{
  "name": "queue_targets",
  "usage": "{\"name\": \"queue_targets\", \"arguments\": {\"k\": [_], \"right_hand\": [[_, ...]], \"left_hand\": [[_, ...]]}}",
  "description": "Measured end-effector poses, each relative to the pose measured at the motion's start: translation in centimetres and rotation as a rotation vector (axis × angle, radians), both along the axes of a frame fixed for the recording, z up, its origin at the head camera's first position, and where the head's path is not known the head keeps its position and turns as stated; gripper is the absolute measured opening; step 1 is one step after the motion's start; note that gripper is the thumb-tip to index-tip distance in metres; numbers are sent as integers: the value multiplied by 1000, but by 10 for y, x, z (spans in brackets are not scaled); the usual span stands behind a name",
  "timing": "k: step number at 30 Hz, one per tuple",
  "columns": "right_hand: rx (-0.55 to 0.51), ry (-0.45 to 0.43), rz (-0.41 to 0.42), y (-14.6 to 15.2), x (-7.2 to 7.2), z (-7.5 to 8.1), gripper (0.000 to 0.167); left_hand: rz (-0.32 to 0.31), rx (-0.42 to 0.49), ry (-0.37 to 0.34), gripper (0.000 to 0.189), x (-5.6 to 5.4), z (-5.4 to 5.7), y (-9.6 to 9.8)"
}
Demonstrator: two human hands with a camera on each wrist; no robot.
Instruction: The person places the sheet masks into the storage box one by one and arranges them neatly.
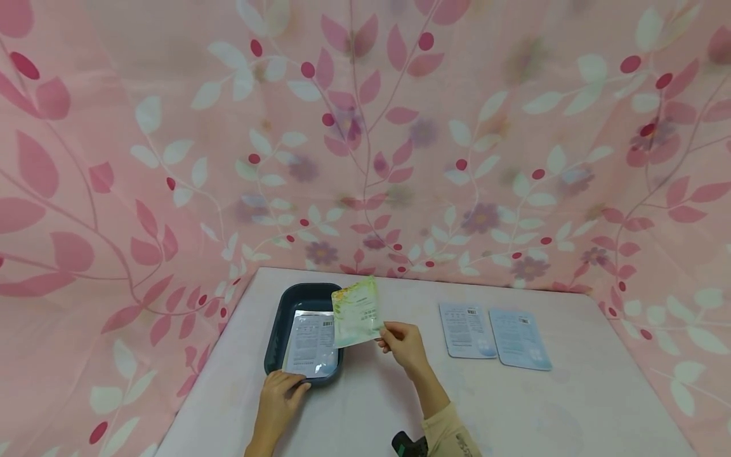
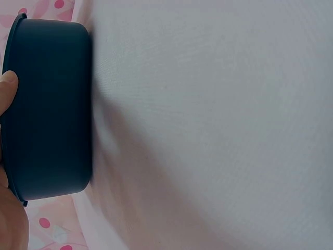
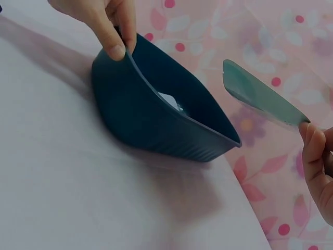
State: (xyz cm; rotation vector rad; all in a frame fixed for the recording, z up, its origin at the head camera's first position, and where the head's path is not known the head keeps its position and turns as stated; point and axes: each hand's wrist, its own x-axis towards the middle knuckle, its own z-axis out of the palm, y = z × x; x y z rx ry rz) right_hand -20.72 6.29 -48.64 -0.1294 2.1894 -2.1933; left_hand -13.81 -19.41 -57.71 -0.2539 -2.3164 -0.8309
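Observation:
A dark blue plastic bin (image 1: 276,327) stands on the left side of the table. My left hand (image 1: 278,398) pinches its near rim, thumb outside and fingers over the edge, as the right wrist view shows. Inside the bin lies a silvery-white sachet (image 1: 311,346) with printed text. My right hand (image 1: 404,346) pinches a lower corner of a green and yellow sachet (image 1: 356,314) between thumb and fingers. That sachet is held up beside the bin and overlaps its right edge in the head view; the right wrist view shows it (image 3: 263,94) nearly edge-on, off the table.
Two light blue sachets (image 1: 467,331) lie side by side on the right half of the white-covered table (image 1: 594,393). A black object (image 1: 408,444) shows beside the right sleeve. Pink floral cloth (image 1: 365,158) hangs around the table's back and sides.

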Motion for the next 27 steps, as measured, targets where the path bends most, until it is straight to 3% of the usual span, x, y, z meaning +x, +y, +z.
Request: {"name": "queue_targets", "arguments": {"k": [8,18,27], "right_hand": [[-14,-15,37,-10,-2,0,22],[0,10,90,-26,14,25,21],[-6,-9,98,-39,14,21,20]], "left_hand": [[-13,13,15,23,-1,-1,0],[-23,2,50,24,-1,-2,-1],[-48,1,88,24,-3,-4,-2]]}}
